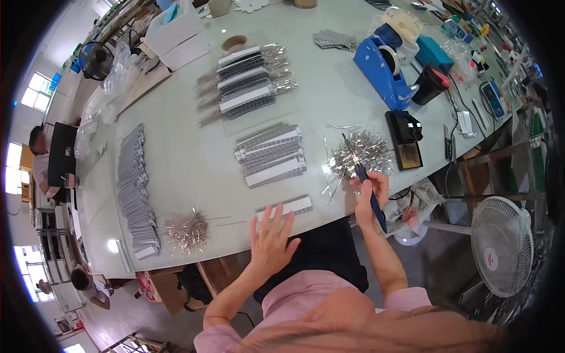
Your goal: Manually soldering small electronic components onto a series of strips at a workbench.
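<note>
My left hand (271, 246) lies palm down at the near table edge, fingers stretched out. Its fingertips overlap a short grey strip with a white top (299, 205); whether they press on it I cannot tell. In my right hand (376, 187) is a soldering iron (361, 171) with a dark blue handle, its metal tip pointing up and away. That tip hovers over or beside a heap of thin silvery metal pins (368, 147). Left of my left hand sits another bunch of pins (187, 231). Beyond the strip lies a stack of similar strips (271, 147).
Farther back are strips with pins sticking out (247, 82). A long row of grey strips (135, 188) runs along the left. At right stand a black iron stand with a sponge (406, 144), a blue tape dispenser (382, 73), a black cup (429, 85) and a white fan (501, 247).
</note>
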Demonstrator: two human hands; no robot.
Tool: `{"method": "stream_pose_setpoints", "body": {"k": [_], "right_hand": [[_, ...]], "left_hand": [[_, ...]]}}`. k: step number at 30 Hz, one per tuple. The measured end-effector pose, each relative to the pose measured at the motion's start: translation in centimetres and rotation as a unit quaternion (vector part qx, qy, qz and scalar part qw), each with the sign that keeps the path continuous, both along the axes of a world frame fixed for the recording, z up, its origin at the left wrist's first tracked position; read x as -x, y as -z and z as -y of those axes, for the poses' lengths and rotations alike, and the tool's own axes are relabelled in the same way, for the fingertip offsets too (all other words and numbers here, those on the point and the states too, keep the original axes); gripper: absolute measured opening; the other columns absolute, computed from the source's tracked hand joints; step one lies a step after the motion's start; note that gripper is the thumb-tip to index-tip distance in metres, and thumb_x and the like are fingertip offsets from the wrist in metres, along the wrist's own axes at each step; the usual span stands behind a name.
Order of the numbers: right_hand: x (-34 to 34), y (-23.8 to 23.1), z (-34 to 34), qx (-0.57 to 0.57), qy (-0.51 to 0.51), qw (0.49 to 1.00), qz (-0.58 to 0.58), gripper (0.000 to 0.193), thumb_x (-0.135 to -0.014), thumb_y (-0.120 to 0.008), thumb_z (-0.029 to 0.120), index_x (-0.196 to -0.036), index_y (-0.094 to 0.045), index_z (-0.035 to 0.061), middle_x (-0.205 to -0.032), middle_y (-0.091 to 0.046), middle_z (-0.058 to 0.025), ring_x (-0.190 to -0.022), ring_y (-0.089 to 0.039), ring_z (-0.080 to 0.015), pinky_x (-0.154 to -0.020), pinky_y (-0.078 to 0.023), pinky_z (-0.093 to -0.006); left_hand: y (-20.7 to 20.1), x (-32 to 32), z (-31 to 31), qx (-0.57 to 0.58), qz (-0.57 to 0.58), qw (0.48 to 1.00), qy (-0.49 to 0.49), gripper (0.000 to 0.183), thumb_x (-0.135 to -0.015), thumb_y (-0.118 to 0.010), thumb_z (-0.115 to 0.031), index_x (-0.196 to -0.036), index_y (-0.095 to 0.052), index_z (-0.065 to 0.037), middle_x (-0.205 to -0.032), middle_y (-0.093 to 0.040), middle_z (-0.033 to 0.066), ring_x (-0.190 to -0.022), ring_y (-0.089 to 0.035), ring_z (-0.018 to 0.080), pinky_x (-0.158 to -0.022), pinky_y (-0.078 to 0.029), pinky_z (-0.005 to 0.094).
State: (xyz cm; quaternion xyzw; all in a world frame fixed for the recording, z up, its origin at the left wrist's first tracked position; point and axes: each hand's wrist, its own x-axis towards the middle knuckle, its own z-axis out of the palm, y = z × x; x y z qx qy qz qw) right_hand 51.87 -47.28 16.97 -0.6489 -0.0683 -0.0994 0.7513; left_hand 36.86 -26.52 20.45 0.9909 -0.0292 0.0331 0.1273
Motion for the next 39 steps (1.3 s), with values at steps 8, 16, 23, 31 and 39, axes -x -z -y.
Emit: {"method": "stream_pose_setpoints", "body": {"k": [8, 16, 23, 31, 39], "right_hand": [[0.5, -0.1, 0.0, 0.005, 0.006, 1.000, -0.009, 0.019, -0.096, -0.050, 0.007, -0.115, -0.048, 0.0044, -0.089, -0.064, -0.0054, -0.072, -0.048, -0.0046, -0.067, -0.040, -0.0206], [0.3, 0.0, 0.4, 0.011, -0.004, 1.000, 0.002, 0.019, -0.095, -0.050, 0.008, -0.113, -0.047, 0.0026, -0.094, -0.061, -0.0097, -0.080, -0.063, -0.0165, -0.075, -0.047, -0.0284], [1.4, 0.1, 1.8, 0.027, -0.027, 0.999, -0.001, 0.017, -0.094, -0.057, 0.005, -0.108, -0.051, -0.0003, -0.092, -0.065, -0.0098, -0.083, -0.061, -0.0103, -0.076, -0.047, -0.0223], [5.0, -4.8, 3.8, 0.243, -0.077, 0.967, -0.021, 0.010, -0.078, -0.070, 0.003, -0.086, -0.065, 0.0000, -0.075, -0.066, -0.0076, -0.068, -0.060, -0.0087, -0.062, -0.048, -0.0243], [5.4, -6.2, 2.8, 0.287, -0.109, 0.952, -0.016, 0.014, -0.076, -0.073, 0.006, -0.088, -0.068, 0.0010, -0.071, -0.067, -0.0063, -0.062, -0.061, -0.0092, -0.058, -0.048, -0.0234]], "left_hand": [[1.0, -6.5, 6.5, 0.052, 0.060, 0.997, -0.010, 0.059, -0.084, -0.066, -0.039, -0.135, -0.052, -0.012, -0.148, -0.039, 0.0131, -0.141, -0.027, 0.0334, -0.109, -0.019, 0.0593], [0.5, -5.4, 1.9, 0.009, 0.059, 0.994, 0.092, 0.056, -0.082, -0.069, -0.037, -0.132, -0.055, -0.017, -0.149, -0.038, 0.0112, -0.140, -0.029, 0.0316, -0.108, -0.021, 0.0577], [0.5, -2.4, -0.9, 0.016, 0.066, 0.993, 0.098, 0.061, -0.080, -0.071, -0.033, -0.136, -0.053, -0.017, -0.147, -0.041, 0.0120, -0.137, -0.035, 0.0314, -0.106, -0.025, 0.0571], [1.3, -0.4, -2.0, -0.005, 0.030, 0.998, 0.046, 0.065, -0.079, -0.072, -0.034, -0.138, -0.050, -0.017, -0.146, -0.043, 0.0116, -0.134, -0.040, 0.0305, -0.105, -0.028, 0.0555], [1.6, -1.0, -2.2, 0.001, 0.036, 0.997, 0.061, 0.065, -0.079, -0.072, -0.035, -0.138, -0.050, -0.018, -0.146, -0.043, 0.0108, -0.134, -0.039, 0.0294, -0.106, -0.028, 0.0550]]}}
